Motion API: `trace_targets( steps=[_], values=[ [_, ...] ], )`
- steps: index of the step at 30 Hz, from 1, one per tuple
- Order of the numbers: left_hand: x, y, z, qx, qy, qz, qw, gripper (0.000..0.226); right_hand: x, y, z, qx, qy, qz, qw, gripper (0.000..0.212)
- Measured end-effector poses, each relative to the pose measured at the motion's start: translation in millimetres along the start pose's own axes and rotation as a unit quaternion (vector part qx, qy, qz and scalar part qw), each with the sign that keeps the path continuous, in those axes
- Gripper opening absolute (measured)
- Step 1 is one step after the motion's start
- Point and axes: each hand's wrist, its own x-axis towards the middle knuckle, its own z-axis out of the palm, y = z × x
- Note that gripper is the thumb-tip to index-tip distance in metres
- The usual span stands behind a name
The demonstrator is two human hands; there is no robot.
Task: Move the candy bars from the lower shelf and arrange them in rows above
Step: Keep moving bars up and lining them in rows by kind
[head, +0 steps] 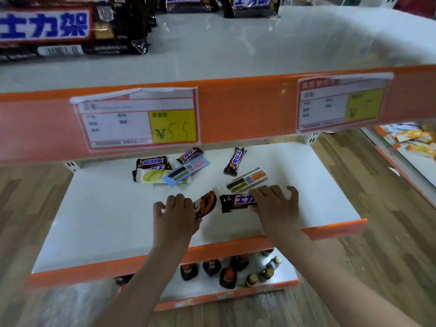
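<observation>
On the white lower shelf (106, 220) my left hand (175, 214) curls its fingers over the near end of an orange-brown candy bar (206, 204) and holds it. My right hand (276, 206) grips the right end of a dark Snickers bar (237, 202) that lies flat beside it. Farther back lie three more Snickers bars (151, 162), (190, 154), (236, 160), a white-yellow pack (153, 177), a blue pack (188, 172) and a striped pack with an orange end (247, 181). The upper shelf (236, 48) is bare in its middle and right.
Large Snickers bags (47, 27) fill the upper shelf's left, and two more (250, 5) stand at the back. Its orange front rail (236, 109) carries price tags and overhangs the lower shelf. Dark bottles (226, 272) stand on the shelf below. Another rack (412, 147) is at the right.
</observation>
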Motion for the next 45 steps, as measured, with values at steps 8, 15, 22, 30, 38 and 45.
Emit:
trace_targets(
  steps=[8,15,22,30,38,45],
  values=[
    [-18.4,-2.1,-36.5,0.036,0.064,0.029,0.997,0.040,-15.1,7.6,-45.2,-0.020,0.024,-0.008,0.999,0.046],
    [-43.6,-5.7,-87.1,0.044,0.046,0.040,0.997,0.043,-29.2,13.1,-97.9,-0.025,0.054,-0.002,0.998,0.037],
    [-61.7,-11.8,-140.3,0.051,0.075,0.077,0.993,0.047,-42.0,14.8,-149.9,-0.021,0.042,0.002,0.999,0.034],
    [-77.4,-9.1,-211.0,0.054,0.079,0.113,0.989,0.055,-59.1,22.8,-210.1,-0.004,0.076,0.005,0.997,0.043],
    [-92.5,-7.3,-271.1,0.055,0.111,0.126,0.984,0.056,-63.3,30.0,-265.3,-0.008,0.128,-0.012,0.992,0.043],
    [-99.6,-15.4,-308.8,0.069,0.132,0.130,0.980,0.057,-55.8,27.1,-298.4,0.006,0.177,-0.023,0.984,0.046]
  ],
)
